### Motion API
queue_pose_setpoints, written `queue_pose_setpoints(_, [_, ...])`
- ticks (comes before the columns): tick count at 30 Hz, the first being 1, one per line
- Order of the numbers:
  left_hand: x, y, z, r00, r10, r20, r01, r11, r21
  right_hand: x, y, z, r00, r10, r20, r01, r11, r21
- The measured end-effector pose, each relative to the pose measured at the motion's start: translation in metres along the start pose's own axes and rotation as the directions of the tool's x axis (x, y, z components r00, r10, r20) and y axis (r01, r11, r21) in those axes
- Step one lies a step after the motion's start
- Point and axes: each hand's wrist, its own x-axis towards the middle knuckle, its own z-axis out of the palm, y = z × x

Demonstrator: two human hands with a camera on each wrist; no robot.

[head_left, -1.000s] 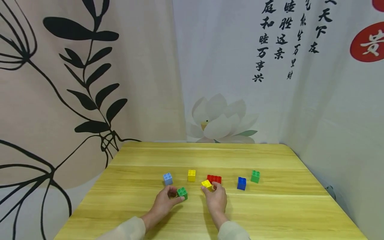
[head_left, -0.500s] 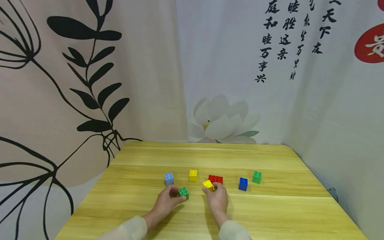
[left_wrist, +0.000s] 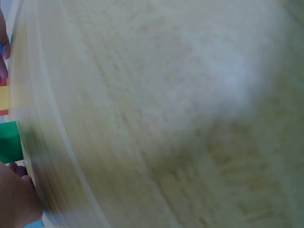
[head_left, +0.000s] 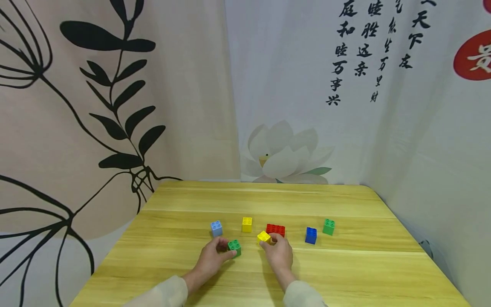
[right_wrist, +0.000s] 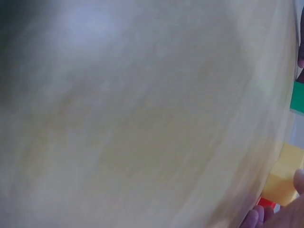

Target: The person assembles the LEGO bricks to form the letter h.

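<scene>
My left hand (head_left: 209,258) pinches a green toy brick (head_left: 234,247) between thumb and fingers, studs facing up. To its right, my right hand (head_left: 278,254) grips a yellow brick (head_left: 263,237), which is slightly turned and overlaps the front of a red brick (head_left: 275,230) in the head view. In the left wrist view the green brick (left_wrist: 9,142) shows at the left edge, just above the left hand's fingers. The right wrist view has the yellow brick (right_wrist: 284,175) at its right edge, with the right thumb against it.
Behind the left hand stands a light blue brick (head_left: 216,228), with another yellow brick (head_left: 247,224) to its right. A dark blue brick (head_left: 311,235) and a second green brick (head_left: 328,227) sit farther right on the wooden table (head_left: 368,273). A printed curtain hangs behind.
In the last half second the yellow brick in my right hand has shifted slightly left and turned a little. My left hand with the green brick has hardly moved.
</scene>
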Motion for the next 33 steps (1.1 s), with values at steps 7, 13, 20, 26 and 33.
queue_pose_setpoints(7, [0.001,-0.001,-0.003,1.000,0.000,0.017,0.000,1.000,-0.010,0.003,0.002,-0.001,0.998,-0.020,0.056,0.019,1.000,0.003])
queue_pose_setpoints(13, [0.003,-0.002,-0.006,0.999,-0.031,0.026,0.032,0.999,-0.035,0.004,0.001,-0.001,0.992,-0.005,0.127,0.001,0.999,0.032])
queue_pose_setpoints(20, [0.004,0.000,-0.008,0.999,-0.030,0.012,0.030,0.998,-0.063,0.007,0.003,-0.004,0.979,-0.019,0.202,0.010,0.999,0.049])
queue_pose_setpoints(26, [0.008,0.005,-0.011,0.999,-0.050,-0.003,0.050,0.993,-0.111,0.012,0.008,-0.006,0.958,-0.087,0.275,0.065,0.994,0.089])
queue_pose_setpoints(33, [0.013,0.013,-0.015,0.997,-0.078,-0.021,0.074,0.986,-0.153,0.016,0.008,-0.008,0.932,-0.111,0.344,0.079,0.991,0.105])
